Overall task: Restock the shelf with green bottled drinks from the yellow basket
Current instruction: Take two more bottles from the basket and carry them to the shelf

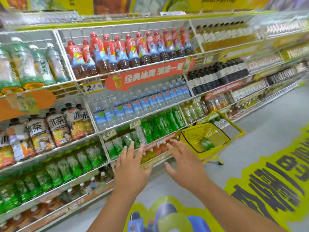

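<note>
Head view: green bottles (pixel 204 144) inside yellow basket (pixel 189 133); both hands spread, empty.

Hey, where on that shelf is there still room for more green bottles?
The row of green bottles is packed at its right end. Toward the left, behind the left hand, the bottles look paler and sparser, though blur hides any real gap. Bare floor lies beyond the yellow basket.

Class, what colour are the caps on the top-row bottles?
Red caps, clearest in the head view.
</note>
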`<state>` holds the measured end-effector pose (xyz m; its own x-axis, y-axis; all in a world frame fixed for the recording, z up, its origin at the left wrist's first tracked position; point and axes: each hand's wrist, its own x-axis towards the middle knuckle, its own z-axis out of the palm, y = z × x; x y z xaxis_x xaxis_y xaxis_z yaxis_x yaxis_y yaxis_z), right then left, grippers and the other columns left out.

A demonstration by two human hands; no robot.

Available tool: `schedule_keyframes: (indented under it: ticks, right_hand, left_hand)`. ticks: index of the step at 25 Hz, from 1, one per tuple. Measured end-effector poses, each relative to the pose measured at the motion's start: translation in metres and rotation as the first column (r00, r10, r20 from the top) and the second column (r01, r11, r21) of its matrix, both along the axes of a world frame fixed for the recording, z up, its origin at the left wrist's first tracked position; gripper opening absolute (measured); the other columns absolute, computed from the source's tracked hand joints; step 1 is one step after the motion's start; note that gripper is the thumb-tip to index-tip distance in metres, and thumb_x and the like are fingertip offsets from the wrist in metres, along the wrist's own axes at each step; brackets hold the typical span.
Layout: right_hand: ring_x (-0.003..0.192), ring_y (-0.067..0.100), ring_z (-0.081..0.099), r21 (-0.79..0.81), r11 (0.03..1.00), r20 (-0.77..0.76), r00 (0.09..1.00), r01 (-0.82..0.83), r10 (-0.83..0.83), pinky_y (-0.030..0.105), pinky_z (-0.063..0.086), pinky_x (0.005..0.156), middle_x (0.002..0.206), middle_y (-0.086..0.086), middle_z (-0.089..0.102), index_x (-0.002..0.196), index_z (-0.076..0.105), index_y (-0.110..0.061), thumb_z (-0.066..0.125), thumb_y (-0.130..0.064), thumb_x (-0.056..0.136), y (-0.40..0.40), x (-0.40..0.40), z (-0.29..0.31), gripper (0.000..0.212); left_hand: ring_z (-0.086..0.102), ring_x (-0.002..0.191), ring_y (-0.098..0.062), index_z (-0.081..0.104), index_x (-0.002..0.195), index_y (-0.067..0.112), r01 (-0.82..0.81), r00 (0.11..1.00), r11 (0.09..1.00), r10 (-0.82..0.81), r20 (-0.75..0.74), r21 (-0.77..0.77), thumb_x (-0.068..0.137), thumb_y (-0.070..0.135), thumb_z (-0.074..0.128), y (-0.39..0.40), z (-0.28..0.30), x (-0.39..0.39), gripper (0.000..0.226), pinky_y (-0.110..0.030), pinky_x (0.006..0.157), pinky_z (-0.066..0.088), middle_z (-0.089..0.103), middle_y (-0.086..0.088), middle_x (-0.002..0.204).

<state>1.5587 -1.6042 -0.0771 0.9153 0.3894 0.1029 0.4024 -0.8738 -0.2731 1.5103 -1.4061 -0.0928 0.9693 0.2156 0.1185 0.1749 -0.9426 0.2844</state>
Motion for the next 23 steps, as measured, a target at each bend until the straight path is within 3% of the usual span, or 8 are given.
schedule_keyframes:
  ticks: [3, 7, 10, 14, 17, 23]
  right_hand:
    - [0.152, 0.025, 0.028, 0.003, 0.999, 0.028, 0.999, 0.036, -0.036, 0.039, 0.031, 0.12, 0.164, 0.004, 0.034, 0.156, 0.04, -0.023, 0.048, -0.057, 0.091, -0.079, 0.041, 0.009, 0.074]
    - [0.154, 0.023, 0.022, 0.028, 0.996, 0.069, 0.994, 0.079, -0.081, 0.041, 0.032, 0.12, 0.167, 0.002, 0.025, 0.159, 0.034, -0.026, 0.051, -0.055, 0.094, -0.182, 0.082, 0.025, 0.072]
    - [0.154, 0.023, 0.023, 0.048, 0.99, 0.07, 0.988, 0.134, -0.138, 0.041, 0.032, 0.12, 0.167, 0.002, 0.026, 0.158, 0.035, -0.025, 0.05, -0.056, 0.094, -0.25, 0.11, 0.029, 0.073]
    - [0.146, 0.026, 0.039, 0.091, 0.967, 0.067, 0.967, 0.24, -0.246, 0.043, 0.043, 0.113, 0.16, 0.006, 0.04, 0.153, 0.046, -0.023, 0.041, -0.062, 0.086, -0.316, 0.152, 0.02, 0.078]
    - [0.136, 0.028, 0.052, 0.116, 0.953, 0.069, 0.954, 0.282, -0.291, 0.043, 0.054, 0.101, 0.148, 0.007, 0.053, 0.146, 0.053, -0.018, 0.05, -0.058, 0.085, -0.35, 0.198, 0.007, 0.072]
    - [0.129, 0.028, 0.058, 0.036, 0.943, 0.047, 0.942, 0.33, -0.332, 0.041, 0.059, 0.09, 0.142, 0.007, 0.057, 0.143, 0.05, -0.021, 0.053, -0.058, 0.085, -0.395, 0.315, -0.012, 0.069]
  left_hand:
    - [0.013, 0.155, -0.026, 0.021, 0.159, 0.038, 0.034, 0.999, 0.999, -0.035, 0.021, 0.026, 0.093, 0.068, 0.045, -0.078, 0.007, 0.045, 0.077, -0.046, 0.122, 0.025, 0.013, 0.0, 0.17]
    - [0.028, 0.15, -0.03, 0.039, 0.155, 0.031, 0.106, 0.992, 0.994, -0.108, 0.067, 0.029, 0.089, 0.065, 0.053, -0.177, 0.014, 0.098, 0.075, -0.045, 0.121, 0.026, 0.032, -0.006, 0.164]
    - [0.031, 0.148, -0.031, 0.04, 0.155, 0.03, 0.172, 0.984, 0.985, -0.173, 0.043, 0.021, 0.087, 0.069, 0.049, -0.245, 0.022, 0.136, 0.079, -0.047, 0.12, 0.029, 0.036, -0.008, 0.161]
    - [0.026, 0.15, -0.031, 0.033, 0.158, 0.03, 0.262, 0.965, 0.965, -0.262, 0.024, 0.009, 0.085, 0.07, 0.042, -0.306, 0.029, 0.196, 0.084, -0.046, 0.122, 0.025, 0.029, -0.007, 0.164]
    - [0.022, 0.152, -0.028, 0.028, 0.159, 0.032, 0.297, 0.954, 0.955, -0.297, 0.033, 0.008, 0.09, 0.068, 0.047, -0.337, 0.021, 0.249, 0.08, -0.045, 0.122, 0.023, 0.023, -0.003, 0.167]
    - [0.034, 0.146, -0.032, 0.04, 0.154, 0.029, 0.307, 0.952, 0.951, -0.306, 0.02, -0.038, 0.087, 0.07, 0.037, -0.376, -0.024, 0.387, 0.079, -0.049, 0.117, 0.034, 0.037, -0.006, 0.161]
